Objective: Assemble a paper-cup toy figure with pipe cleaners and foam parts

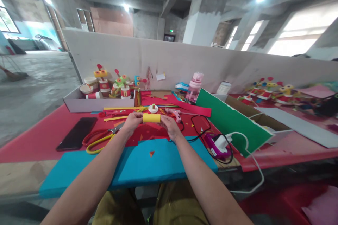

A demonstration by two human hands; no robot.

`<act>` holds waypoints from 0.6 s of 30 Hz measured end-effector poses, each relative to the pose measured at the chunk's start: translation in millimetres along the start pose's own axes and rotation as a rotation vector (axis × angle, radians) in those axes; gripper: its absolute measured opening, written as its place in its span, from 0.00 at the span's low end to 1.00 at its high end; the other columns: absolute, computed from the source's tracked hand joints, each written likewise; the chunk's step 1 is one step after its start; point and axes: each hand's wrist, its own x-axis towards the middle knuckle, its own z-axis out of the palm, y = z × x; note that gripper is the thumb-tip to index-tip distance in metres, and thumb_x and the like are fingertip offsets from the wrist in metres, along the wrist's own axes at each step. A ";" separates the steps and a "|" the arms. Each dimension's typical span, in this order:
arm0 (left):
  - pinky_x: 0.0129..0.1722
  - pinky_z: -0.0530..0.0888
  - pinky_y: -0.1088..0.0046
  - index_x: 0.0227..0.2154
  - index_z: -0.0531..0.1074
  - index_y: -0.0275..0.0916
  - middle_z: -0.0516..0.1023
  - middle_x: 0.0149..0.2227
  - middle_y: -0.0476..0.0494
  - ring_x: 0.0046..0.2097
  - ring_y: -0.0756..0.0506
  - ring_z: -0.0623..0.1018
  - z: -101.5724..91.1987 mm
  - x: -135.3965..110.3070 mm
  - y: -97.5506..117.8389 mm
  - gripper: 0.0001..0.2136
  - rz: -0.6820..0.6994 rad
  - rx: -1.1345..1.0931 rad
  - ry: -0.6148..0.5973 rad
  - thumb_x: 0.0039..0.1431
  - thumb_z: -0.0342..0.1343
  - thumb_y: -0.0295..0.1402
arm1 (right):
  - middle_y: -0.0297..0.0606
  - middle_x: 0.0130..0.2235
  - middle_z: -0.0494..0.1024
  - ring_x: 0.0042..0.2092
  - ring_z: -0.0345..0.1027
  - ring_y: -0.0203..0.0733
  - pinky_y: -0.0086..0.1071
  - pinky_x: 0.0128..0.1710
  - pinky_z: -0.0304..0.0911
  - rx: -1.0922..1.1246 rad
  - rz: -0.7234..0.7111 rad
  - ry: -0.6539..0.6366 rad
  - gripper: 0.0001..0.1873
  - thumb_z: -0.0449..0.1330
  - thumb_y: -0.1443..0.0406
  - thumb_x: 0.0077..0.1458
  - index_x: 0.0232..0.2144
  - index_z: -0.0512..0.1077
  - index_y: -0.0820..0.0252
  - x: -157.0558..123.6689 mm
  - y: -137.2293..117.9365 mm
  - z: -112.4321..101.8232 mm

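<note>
A yellow paper tube (pixel 151 118) lies level between my two hands, above the red table covering. My left hand (pixel 132 123) pinches its left end, and my right hand (pixel 170 126) grips its right end. Just behind the tube stands a white paper cup (pixel 153 108) with a small striped piece on top and coiled yellow strips at its sides. To the right of it rests a pink glue gun (pixel 174 113). Scissors with red and yellow handles (pixel 101 141) lie left of my left forearm.
A black phone (pixel 77 134) lies at the left. Behind it a white box (pixel 99 104) holds paper cups and cup figures. A purple power strip (pixel 217 146) with cables and a green-sided box (pixel 229 121) stand at the right. Blue sheet (pixel 158 163) covers the front edge.
</note>
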 end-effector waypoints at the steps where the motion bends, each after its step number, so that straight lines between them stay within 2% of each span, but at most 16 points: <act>1: 0.25 0.68 0.77 0.19 0.78 0.36 0.76 0.19 0.48 0.22 0.52 0.71 0.1 0.0 -0.5 0.04 -0.006 0.002 -0.001 0.34 0.63 0.27 | 0.36 0.31 0.80 0.32 0.74 0.41 0.35 0.39 0.67 0.003 0.010 0.011 0.21 0.66 0.51 0.42 0.33 0.78 0.60 0.8 0.6 -1.1; 4: 0.25 0.67 0.77 0.19 0.78 0.35 0.75 0.19 0.49 0.23 0.52 0.71 0.0 0.1 -1.6 0.04 -0.017 0.002 -0.014 0.33 0.63 0.26 | 0.36 0.32 0.80 0.34 0.74 0.42 0.35 0.40 0.68 -0.022 0.015 -0.001 0.18 0.66 0.55 0.41 0.34 0.78 0.60 1.4 1.7 -3.5; 9: 0.26 0.68 0.76 0.23 0.80 0.35 0.77 0.21 0.48 0.23 0.52 0.72 0.3 -0.9 -0.3 0.08 -0.036 -0.037 -0.031 0.34 0.64 0.26 | 0.36 0.36 0.81 0.38 0.74 0.42 0.34 0.43 0.67 -0.035 -0.020 -0.117 0.17 0.66 0.59 0.42 0.37 0.78 0.58 -3.1 -2.3 -1.7; 18: 0.28 0.68 0.76 0.23 0.79 0.34 0.77 0.22 0.48 0.26 0.50 0.73 2.7 -3.1 0.1 0.06 -0.018 0.115 -0.124 0.36 0.62 0.27 | 0.33 0.24 0.79 0.36 0.74 0.46 0.39 0.41 0.67 -0.188 -0.080 -0.035 0.17 0.67 0.56 0.38 0.30 0.80 0.60 3.2 2.5 -2.0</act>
